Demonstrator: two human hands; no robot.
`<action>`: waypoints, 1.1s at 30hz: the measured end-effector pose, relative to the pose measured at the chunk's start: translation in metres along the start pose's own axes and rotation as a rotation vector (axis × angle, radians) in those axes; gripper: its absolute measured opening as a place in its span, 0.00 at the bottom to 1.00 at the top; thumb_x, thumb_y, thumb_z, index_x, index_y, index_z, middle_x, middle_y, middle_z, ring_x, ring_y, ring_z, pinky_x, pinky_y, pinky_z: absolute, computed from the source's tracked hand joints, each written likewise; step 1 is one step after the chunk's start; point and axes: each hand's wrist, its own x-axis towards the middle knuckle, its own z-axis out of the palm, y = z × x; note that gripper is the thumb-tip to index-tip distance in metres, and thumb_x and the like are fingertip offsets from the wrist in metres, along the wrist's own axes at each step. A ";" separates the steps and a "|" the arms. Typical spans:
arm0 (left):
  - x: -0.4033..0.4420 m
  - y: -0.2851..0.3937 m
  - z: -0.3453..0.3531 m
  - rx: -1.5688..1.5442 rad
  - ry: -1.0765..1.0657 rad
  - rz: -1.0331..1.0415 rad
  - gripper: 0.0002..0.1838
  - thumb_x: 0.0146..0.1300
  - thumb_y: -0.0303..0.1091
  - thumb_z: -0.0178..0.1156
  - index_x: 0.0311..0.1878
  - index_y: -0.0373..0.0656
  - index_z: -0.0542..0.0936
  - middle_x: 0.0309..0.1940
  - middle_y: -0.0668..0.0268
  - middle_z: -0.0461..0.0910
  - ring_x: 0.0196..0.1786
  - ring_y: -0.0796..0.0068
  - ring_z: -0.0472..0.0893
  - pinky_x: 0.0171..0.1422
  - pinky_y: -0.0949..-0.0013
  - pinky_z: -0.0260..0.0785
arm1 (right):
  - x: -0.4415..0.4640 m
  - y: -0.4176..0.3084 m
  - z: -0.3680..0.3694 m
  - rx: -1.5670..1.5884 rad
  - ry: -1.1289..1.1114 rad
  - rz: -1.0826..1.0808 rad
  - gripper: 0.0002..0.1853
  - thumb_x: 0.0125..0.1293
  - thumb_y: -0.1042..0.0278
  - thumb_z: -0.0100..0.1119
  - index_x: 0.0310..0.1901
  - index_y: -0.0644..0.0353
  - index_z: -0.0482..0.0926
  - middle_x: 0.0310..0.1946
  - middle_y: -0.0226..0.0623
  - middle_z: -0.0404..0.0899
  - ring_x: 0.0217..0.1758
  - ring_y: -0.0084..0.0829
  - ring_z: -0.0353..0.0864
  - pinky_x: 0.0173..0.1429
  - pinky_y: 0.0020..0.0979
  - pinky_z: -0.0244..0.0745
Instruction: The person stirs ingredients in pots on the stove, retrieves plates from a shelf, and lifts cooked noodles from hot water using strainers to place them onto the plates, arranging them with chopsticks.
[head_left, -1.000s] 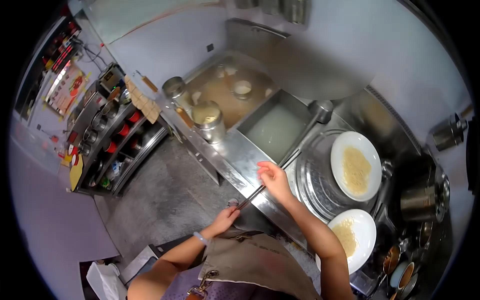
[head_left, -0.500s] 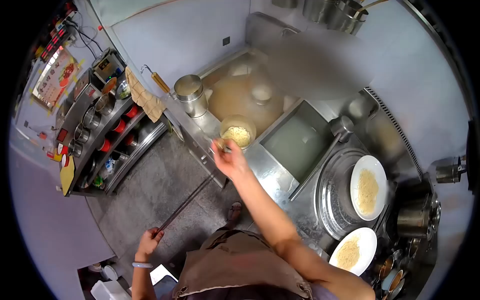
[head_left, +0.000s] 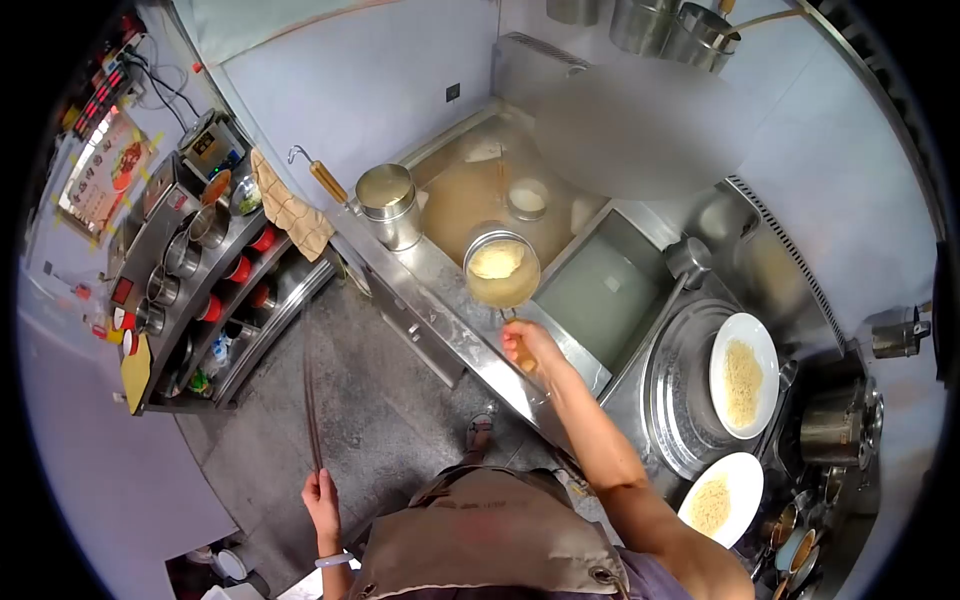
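My right hand (head_left: 532,350) is closed round the handle of a noodle strainer (head_left: 512,292). Pale noodles (head_left: 497,261) lie in its deep basket, which is over the near rim of the steaming vat (head_left: 448,205). Low on the left, my left hand (head_left: 322,505) grips a pair of long, dark chopsticks (head_left: 312,405), their tips pointing away from me above the floor. Another round basket (head_left: 528,197) with something whitish in it sits in the cloudy vat water.
Beside the vat stand a metal canister (head_left: 390,222) and a water-filled basin (head_left: 598,300). A long-handled ladle (head_left: 688,258) rests near the round metal lid (head_left: 680,400). Two white plates (head_left: 768,372) of noodles are on the right. Stepped shelves (head_left: 225,260) hold pots at left.
My right hand has moved right and closer to me, with the strainer tilted differently. The chopsticks in my left hand have swung from a rightward slant to nearly straight ahead.
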 end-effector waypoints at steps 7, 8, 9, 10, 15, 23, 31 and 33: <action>0.010 0.030 0.026 -0.040 0.026 0.016 0.16 0.65 0.40 0.52 0.22 0.50 0.64 0.13 0.81 0.59 0.14 0.91 0.55 0.16 0.81 0.43 | 0.037 -0.008 -0.012 -0.008 -0.051 0.011 0.07 0.59 0.74 0.45 0.24 0.61 0.69 0.14 0.32 0.68 0.13 0.25 0.67 0.15 0.24 0.64; 0.004 0.034 0.030 -0.052 0.063 -0.004 0.16 0.65 0.40 0.52 0.21 0.50 0.63 0.13 0.81 0.59 0.14 0.91 0.55 0.16 0.81 0.43 | 0.026 -0.017 -0.010 0.275 -0.001 0.161 0.06 0.60 0.74 0.47 0.25 0.61 0.69 0.15 0.33 0.69 0.13 0.25 0.67 0.15 0.25 0.65; 0.004 0.044 0.036 -0.109 0.039 -0.005 0.17 0.65 0.40 0.52 0.21 0.50 0.62 0.13 0.81 0.58 0.14 0.91 0.54 0.15 0.81 0.42 | 0.048 -0.018 -0.013 0.336 -0.188 0.147 0.07 0.60 0.74 0.47 0.25 0.62 0.66 0.14 0.32 0.67 0.13 0.22 0.66 0.13 0.22 0.63; -0.002 0.043 0.028 -0.101 0.040 -0.013 0.17 0.65 0.40 0.52 0.21 0.50 0.62 0.13 0.81 0.58 0.14 0.91 0.54 0.15 0.81 0.42 | 0.052 0.000 -0.023 0.341 -0.183 0.155 0.07 0.60 0.74 0.47 0.25 0.62 0.66 0.14 0.32 0.67 0.13 0.22 0.66 0.13 0.22 0.63; 0.017 0.042 0.042 -0.097 0.048 0.037 0.18 0.66 0.42 0.50 0.21 0.51 0.62 0.12 0.80 0.58 0.13 0.91 0.53 0.14 0.80 0.42 | 0.056 -0.041 -0.007 0.103 -0.019 0.130 0.08 0.59 0.75 0.46 0.23 0.61 0.65 0.14 0.30 0.65 0.13 0.19 0.64 0.13 0.17 0.59; 0.019 0.063 0.060 -0.101 -0.010 0.054 0.18 0.66 0.42 0.49 0.21 0.49 0.62 0.12 0.79 0.58 0.13 0.91 0.54 0.15 0.81 0.43 | 0.055 -0.053 -0.005 0.068 0.030 0.154 0.07 0.60 0.73 0.45 0.25 0.60 0.64 0.15 0.31 0.65 0.14 0.20 0.64 0.14 0.22 0.62; 0.017 0.064 0.061 -0.094 -0.024 0.074 0.17 0.66 0.41 0.49 0.21 0.49 0.62 0.12 0.79 0.57 0.14 0.91 0.53 0.15 0.81 0.43 | 0.092 -0.075 -0.020 0.079 0.062 0.269 0.08 0.58 0.75 0.46 0.24 0.60 0.62 0.14 0.30 0.63 0.11 0.19 0.64 0.13 0.18 0.65; 0.019 0.060 0.056 -0.078 0.007 0.070 0.17 0.66 0.41 0.50 0.21 0.49 0.62 0.12 0.79 0.57 0.14 0.91 0.53 0.15 0.81 0.43 | 0.135 -0.089 -0.030 0.064 -0.008 0.374 0.07 0.57 0.77 0.47 0.23 0.61 0.62 0.15 0.31 0.62 0.13 0.20 0.66 0.15 0.19 0.70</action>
